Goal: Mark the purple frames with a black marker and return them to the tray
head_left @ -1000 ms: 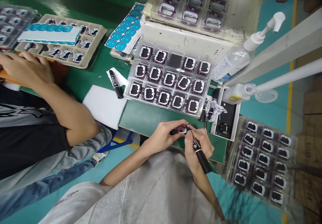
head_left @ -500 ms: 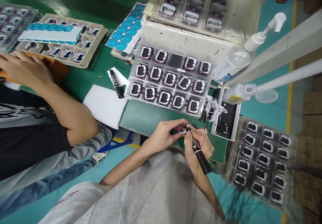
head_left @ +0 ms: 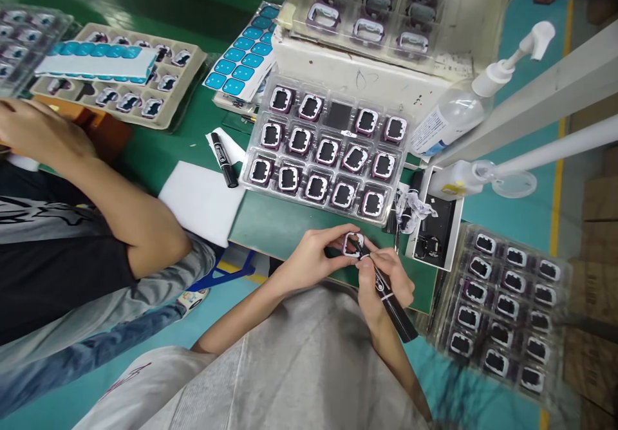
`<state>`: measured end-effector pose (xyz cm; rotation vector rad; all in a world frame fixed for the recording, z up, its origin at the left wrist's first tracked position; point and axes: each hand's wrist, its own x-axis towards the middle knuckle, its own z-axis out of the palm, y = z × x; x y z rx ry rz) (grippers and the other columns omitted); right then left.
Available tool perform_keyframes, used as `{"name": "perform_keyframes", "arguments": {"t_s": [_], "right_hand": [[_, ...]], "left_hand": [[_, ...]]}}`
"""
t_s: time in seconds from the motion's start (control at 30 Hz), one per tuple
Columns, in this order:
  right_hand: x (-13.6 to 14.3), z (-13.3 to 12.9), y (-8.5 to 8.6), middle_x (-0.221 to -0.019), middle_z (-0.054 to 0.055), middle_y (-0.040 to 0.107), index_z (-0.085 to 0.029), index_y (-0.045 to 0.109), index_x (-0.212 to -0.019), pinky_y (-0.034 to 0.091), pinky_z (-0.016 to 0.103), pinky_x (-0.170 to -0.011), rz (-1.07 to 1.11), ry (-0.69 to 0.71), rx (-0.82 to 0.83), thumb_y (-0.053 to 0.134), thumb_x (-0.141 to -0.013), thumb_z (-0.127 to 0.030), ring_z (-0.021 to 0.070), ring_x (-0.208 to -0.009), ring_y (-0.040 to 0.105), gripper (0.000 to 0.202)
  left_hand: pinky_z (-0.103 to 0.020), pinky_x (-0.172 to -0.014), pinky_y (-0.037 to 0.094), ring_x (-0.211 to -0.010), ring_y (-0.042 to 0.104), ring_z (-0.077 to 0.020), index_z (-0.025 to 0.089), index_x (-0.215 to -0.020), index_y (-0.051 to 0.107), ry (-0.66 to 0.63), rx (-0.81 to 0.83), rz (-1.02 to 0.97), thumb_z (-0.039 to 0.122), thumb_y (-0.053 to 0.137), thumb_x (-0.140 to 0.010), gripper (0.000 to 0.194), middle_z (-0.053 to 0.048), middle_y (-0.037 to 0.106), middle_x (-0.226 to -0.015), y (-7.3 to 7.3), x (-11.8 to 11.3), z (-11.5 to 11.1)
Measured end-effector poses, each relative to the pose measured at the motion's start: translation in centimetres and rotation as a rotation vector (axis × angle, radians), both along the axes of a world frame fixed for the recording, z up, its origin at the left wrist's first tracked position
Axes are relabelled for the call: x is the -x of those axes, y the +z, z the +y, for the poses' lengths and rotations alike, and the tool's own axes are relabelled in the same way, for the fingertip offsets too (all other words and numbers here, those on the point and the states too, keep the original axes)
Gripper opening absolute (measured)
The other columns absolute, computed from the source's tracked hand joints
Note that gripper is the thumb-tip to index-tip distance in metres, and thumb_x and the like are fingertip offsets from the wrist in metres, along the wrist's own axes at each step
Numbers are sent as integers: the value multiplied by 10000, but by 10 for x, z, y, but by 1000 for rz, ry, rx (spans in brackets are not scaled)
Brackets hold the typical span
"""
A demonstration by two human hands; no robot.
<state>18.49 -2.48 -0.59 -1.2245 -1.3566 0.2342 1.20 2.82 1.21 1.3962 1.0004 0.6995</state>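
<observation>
Between the thumb and fingers of my left hand (head_left: pixel 316 256) is a small frame (head_left: pixel 346 244), rounded and square, with a purple outer edge and a white inner rim. My right hand (head_left: pixel 386 279) grips a black marker pen (head_left: pixel 393 308), its tip end up at the frame's inner side. Whether the tip touches the rim is too small to tell. Just beyond my hands lies a clear plastic tray (head_left: pixel 316 201) with rows of similar frames; one pocket in its far row holds no frame.
Left of the tray lie another marker (head_left: pixel 224 159) and a white cloth (head_left: pixel 200 201). A pump bottle (head_left: pixel 454 118) and a white box (head_left: pixel 454 237) stand right. Another frame tray (head_left: pixel 505 317) sits lower right. A co-worker's arm (head_left: pixel 120 198) rests at left beside a beige tray (head_left: pixel 167 111).
The frame has turned so its opening faces the camera more. My right hand and the marker have shifted slightly right and down.
</observation>
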Motion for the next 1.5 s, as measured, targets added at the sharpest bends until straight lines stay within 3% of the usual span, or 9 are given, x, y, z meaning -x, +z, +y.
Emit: {"name": "perform_keyframes", "arguments": {"t_s": [0.13, 0.33, 0.6, 0.8, 0.97, 1.13, 1.2, 1.33, 1.5], "right_hand": [[-2, -3, -6, -781, -58, 746, -341, 749, -1124, 813, 523, -704, 30, -1, -29, 772, -967, -236, 202, -678, 759, 190], [-3, -5, -9, -788, -47, 757, -332, 754, -1166, 812, 530, -706, 71, 10, -38, 772, -946, -223, 210, -689, 761, 247], [-4, -7, -10, -760, -51, 754, -290, 731, -1129, 787, 472, -710, 128, 13, 0, 783, -912, -215, 227, -767, 805, 236], [-4, -16, -13, -699, -73, 719, -305, 691, -1062, 749, 515, -747, 206, -154, 115, 746, -976, -296, 277, -790, 849, 102], [-3, -16, -15, -690, -71, 736, -332, 717, -1056, 699, 471, -684, 238, -182, 81, 763, -960, -291, 270, -771, 813, 114], [-3, -17, -11, -699, -65, 751, -341, 734, -1024, 698, 486, -683, 256, -145, 123, 781, -927, -274, 283, -769, 810, 127], [-3, -18, -9, -732, -61, 763, -345, 735, -1015, 685, 473, -658, 272, -137, 151, 787, -916, -274, 281, -755, 805, 132], [-4, -19, -7, -717, -58, 752, -350, 745, -1003, 682, 464, -659, 264, -135, 166, 792, -906, -279, 277, -759, 790, 130], [-3, -19, -7, -741, -46, 761, -356, 735, -979, 684, 454, -634, 266, -142, 183, 793, -898, -285, 282, -762, 791, 122]], "left_hand": [[-437, -1044, 746, -1067, 899, -293, 209, -1496, 786, -3, 33, -47, 359, 944, -944, 594, -93, 913, -1238, 0, 1, 1], [-414, -1036, 752, -1030, 898, -286, 292, -1473, 799, -9, 33, 19, 430, 942, -941, 568, -59, 920, -1200, 3, 2, 0], [-403, -975, 750, -942, 867, -268, 297, -1433, 810, 11, 8, 38, 448, 944, -926, 545, -42, 910, -1078, 2, 1, -2], [-388, -845, 722, -862, 793, -231, 260, -1385, 826, -32, -166, 50, 525, 975, -940, 539, -67, 856, -1132, 17, 7, 7], [-339, -816, 661, -966, 745, -209, 236, -1449, 786, 16, -553, 198, 467, 888, -1051, 471, -116, 747, -1360, 46, 27, 51], [-502, -1139, 626, -1303, 716, -336, 183, -1612, 664, 59, -846, 470, 395, 798, -1111, 560, -159, 726, -1478, 68, 37, 130], [-576, -1234, 567, -1386, 673, -382, 145, -1619, 652, 79, -908, 577, 377, 767, -1122, 560, -183, 738, -1507, 70, 35, 161], [-639, -1243, 546, -1416, 650, -439, 141, -1594, 682, 71, -896, 708, 292, 761, -1080, 541, -199, 787, -1484, 63, 26, 205], [-670, -1295, 506, -1460, 628, -455, 170, -1551, 713, 110, -959, 719, 283, 720, -1064, 500, -206, 737, -1572, 59, 13, 218]]}}
